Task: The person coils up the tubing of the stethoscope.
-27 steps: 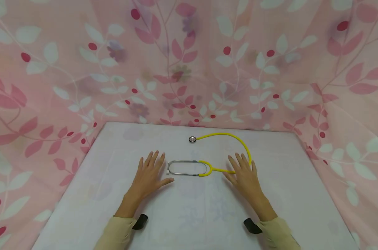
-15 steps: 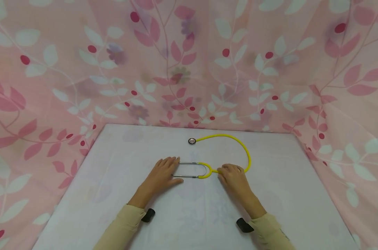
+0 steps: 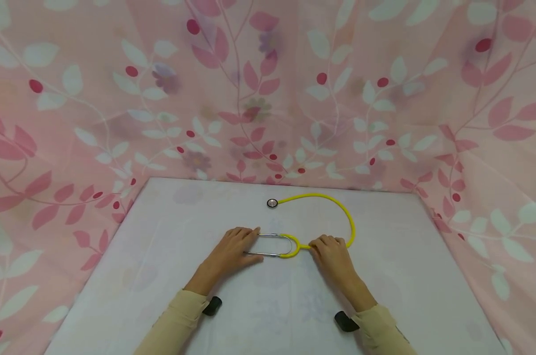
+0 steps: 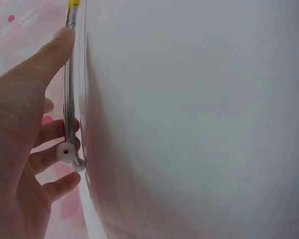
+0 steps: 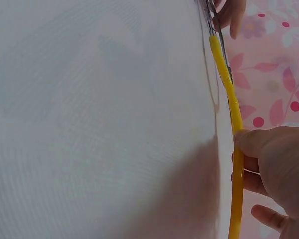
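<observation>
A stethoscope with yellow tubing [image 3: 350,217] lies on the white-covered table, its tubing bent in an arc. Its round chest piece [image 3: 272,202] rests at the far side. My left hand [image 3: 232,250] holds the metal ear tubes [image 3: 268,254], thumb on the near tube and fingers at the far one. In the left wrist view the pale ear tips [image 4: 66,152] show beside the fingers; from the head they are hidden under the hand. My right hand [image 3: 336,259] pinches the yellow tube just past the Y-joint, with the thumb in front and fingertips behind in the right wrist view.
The white cloth-covered table [image 3: 285,315] runs back to a pink leaf-patterned curtain [image 3: 268,98], which also hangs on both sides. Dark wrist cameras [image 3: 346,321] sit under both sleeves.
Both hands have come inward from lying spread beside the stethoscope. The left has taken hold of the ear tubes, the right of the yellow tube. The stethoscope has hardly shifted.
</observation>
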### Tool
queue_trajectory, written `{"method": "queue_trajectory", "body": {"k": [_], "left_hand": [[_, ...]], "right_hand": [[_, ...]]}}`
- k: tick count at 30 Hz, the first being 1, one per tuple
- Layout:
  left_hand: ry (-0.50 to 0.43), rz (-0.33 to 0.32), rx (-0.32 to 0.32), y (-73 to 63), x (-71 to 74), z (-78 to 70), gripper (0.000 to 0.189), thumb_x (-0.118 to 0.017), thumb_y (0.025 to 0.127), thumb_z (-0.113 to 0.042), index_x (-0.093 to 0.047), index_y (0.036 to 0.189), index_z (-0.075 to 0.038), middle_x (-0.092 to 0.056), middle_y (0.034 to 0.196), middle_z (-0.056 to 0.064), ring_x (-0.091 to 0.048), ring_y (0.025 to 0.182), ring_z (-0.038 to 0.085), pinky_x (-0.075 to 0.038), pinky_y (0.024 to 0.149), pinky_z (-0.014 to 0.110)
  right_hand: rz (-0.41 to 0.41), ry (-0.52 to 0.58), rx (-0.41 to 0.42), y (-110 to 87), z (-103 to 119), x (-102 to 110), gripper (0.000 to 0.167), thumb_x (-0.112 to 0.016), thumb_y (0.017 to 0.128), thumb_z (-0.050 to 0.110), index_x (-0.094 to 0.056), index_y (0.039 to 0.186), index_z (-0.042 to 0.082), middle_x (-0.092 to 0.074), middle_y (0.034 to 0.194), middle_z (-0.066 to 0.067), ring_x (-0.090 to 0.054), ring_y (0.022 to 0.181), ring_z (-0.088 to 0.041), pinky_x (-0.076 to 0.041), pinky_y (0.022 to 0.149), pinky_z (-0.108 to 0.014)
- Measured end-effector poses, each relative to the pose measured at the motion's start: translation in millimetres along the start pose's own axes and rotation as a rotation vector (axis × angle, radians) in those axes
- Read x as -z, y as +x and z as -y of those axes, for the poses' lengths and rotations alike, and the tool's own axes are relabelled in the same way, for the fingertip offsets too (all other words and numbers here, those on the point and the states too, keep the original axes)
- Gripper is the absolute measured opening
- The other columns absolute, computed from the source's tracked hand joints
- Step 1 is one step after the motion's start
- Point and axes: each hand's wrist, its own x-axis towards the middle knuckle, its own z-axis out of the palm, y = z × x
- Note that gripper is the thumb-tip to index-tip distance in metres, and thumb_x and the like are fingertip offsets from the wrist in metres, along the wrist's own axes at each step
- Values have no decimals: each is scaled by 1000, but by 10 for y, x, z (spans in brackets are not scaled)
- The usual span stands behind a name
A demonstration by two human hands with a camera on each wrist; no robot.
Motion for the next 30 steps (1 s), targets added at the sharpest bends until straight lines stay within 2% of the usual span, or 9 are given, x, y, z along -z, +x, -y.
{"method": "queue_trajectory", "body": {"k": [6,13,16,24,30], "left_hand": [[-2,-18,-19,21,3,1,74,-68,87,-54,-48,146,-14,-60,121,4,-55,115,24,-45,100,45],[-29,-86,-68,30,8,-7,66,-69,87,-50,-55,140,-14,-57,102,-2,-51,84,11,-49,75,29],[-53,-77,-76,42,16,-15,67,-68,88,-50,-53,142,-14,-55,101,-2,-50,79,8,-48,70,25],[-165,34,-80,39,63,-38,80,-63,90,-54,-36,152,-12,-52,104,0,-44,81,6,-42,71,20],[-108,-7,-136,51,110,-62,67,-59,96,-46,-40,150,-9,-50,103,-4,-42,82,4,-43,73,19]], "right_hand": [[-17,1,2,11,3,52,16,-82,79,12,-73,92,13,-69,88,-1,-66,85,-20,-45,76,-41],[-15,39,-6,0,-17,108,16,-81,80,11,-72,93,11,-67,89,-2,-66,85,-21,-47,76,-41],[-8,51,-15,-8,-43,130,18,-78,82,11,-69,97,9,-67,91,-3,-66,85,-21,-49,76,-41],[12,97,-21,0,-88,244,22,-76,84,10,-66,104,9,-70,91,-3,-64,79,-21,-51,73,-38],[5,99,7,15,-87,302,20,-77,84,11,-67,102,11,-68,90,-1,-62,79,-17,-49,72,-36]]}}
